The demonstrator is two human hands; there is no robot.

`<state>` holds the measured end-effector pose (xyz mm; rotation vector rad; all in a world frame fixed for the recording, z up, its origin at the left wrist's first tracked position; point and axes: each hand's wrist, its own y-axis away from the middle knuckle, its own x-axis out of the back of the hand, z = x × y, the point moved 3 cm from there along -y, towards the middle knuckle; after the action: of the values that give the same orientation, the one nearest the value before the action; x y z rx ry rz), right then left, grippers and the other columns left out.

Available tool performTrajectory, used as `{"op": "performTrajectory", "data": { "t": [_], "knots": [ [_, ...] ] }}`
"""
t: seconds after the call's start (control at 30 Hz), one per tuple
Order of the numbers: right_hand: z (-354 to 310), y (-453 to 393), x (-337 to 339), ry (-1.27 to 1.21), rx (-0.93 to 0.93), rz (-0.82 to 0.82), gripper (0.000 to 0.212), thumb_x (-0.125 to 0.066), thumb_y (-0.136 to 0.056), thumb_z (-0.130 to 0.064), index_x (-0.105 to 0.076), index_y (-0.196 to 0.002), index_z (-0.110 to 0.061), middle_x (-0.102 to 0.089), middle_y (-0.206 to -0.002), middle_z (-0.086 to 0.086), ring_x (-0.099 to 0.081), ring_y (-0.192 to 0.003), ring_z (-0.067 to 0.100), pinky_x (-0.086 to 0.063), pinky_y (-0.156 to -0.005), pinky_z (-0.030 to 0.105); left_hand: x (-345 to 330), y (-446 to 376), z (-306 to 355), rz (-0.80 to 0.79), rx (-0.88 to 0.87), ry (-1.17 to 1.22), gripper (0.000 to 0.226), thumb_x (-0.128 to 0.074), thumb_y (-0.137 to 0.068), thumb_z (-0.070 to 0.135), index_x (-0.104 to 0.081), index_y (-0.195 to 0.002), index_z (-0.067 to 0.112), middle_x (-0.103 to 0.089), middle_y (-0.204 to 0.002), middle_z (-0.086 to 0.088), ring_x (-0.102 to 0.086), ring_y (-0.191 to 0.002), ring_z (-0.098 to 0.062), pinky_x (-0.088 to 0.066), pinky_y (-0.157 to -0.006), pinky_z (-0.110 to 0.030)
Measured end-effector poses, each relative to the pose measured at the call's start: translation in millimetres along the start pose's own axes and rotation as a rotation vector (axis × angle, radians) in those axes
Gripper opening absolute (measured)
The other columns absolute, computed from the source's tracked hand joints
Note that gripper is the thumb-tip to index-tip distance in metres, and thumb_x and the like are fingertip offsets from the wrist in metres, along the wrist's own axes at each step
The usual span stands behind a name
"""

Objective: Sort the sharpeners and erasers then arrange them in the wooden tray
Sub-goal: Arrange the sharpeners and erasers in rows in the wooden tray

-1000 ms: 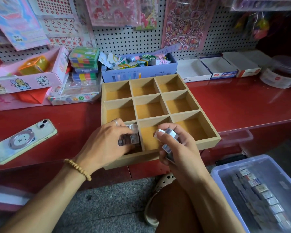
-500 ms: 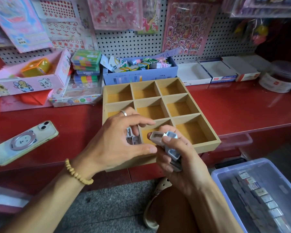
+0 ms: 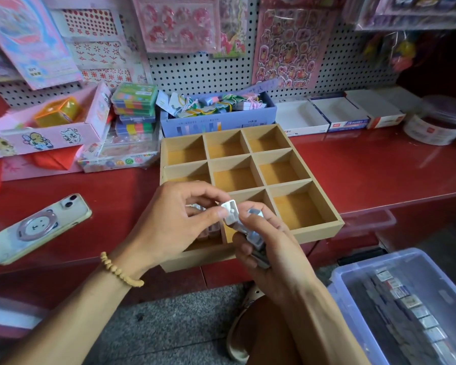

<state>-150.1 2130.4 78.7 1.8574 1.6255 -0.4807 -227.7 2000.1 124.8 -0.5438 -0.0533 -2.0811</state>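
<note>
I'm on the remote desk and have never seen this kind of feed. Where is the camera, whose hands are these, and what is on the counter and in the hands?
No robot here: a person works bare-handed, and the single camera sits on their head, looking forward and down.

The left hand pinches one small pale sharpener at its corner. The right hand grips a stack of similar pieces that the sharpener sits on top of.

Under the hands, on the red counter, lies a wooden tray with nine compartments. A few pieces already sit in its near left compartment; the compartments in plain view look bare. A phone lies to the left. At lower right a clear plastic bin holds a row of small wrapped items.
</note>
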Motion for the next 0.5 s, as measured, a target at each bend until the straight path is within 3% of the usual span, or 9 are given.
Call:
{"op": "performTrajectory", "data": {
  "t": [0.1, 0.23, 0.37, 0.5],
  "knots": [
    [1, -4, -1, -0.003, -0.01, 0.018, 0.008, -0.066, -0.082, -0.007, -0.061, -0.086, -0.012, -0.06, -0.076, 0.007, -0.038, -0.046, 0.01, -0.028, -0.036, 0.018, -1, 1, -5, 0.06, 0.049, 0.033, 0.02, -0.072, -0.083, 0.001, -0.077, -0.086, 0.02, -0.075, -0.087, 0.001, -0.072, -0.076, -0.021, -0.061, -0.067, -0.037],
    [6, -9, -4, 0.009, -0.023, 0.067, 0.019, -0.053, -0.091, 0.004, -0.06, -0.083, -0.012, -0.057, -0.076, 0.012, -0.038, -0.045, 0.011, -0.026, -0.037, 0.018, -10, 6, -13, 0.081, 0.098, 0.037, 0.027, -0.071, -0.083, -0.001, -0.077, -0.084, 0.026, -0.074, -0.087, 0.003, -0.07, -0.072, -0.012, -0.054, -0.063, -0.024],
    [9, -13, -5, 0.008, -0.032, 0.113, 0.019, -0.054, -0.091, 0.006, -0.056, -0.084, -0.012, -0.054, -0.071, 0.011, -0.039, -0.045, 0.01, -0.026, -0.036, 0.018, -10, 9, -20, 0.089, 0.134, 0.023, 0.029, -0.072, -0.082, 0.0, -0.077, -0.091, 0.027, -0.075, -0.083, 0.007, -0.07, -0.072, -0.008, -0.055, -0.07, -0.026],
    [8, -15, -6, -0.017, -0.016, 0.12, 0.018, -0.052, -0.091, 0.006, -0.054, -0.084, -0.011, -0.052, -0.069, 0.01, -0.04, -0.046, 0.01, -0.026, -0.037, 0.019, -12, 12, -13, 0.023, 0.117, 0.052, 0.043, -0.072, -0.077, -0.01, -0.074, -0.098, 0.027, -0.073, -0.091, 0.014, -0.069, -0.078, -0.001, -0.053, -0.072, -0.014]
  ]
}}
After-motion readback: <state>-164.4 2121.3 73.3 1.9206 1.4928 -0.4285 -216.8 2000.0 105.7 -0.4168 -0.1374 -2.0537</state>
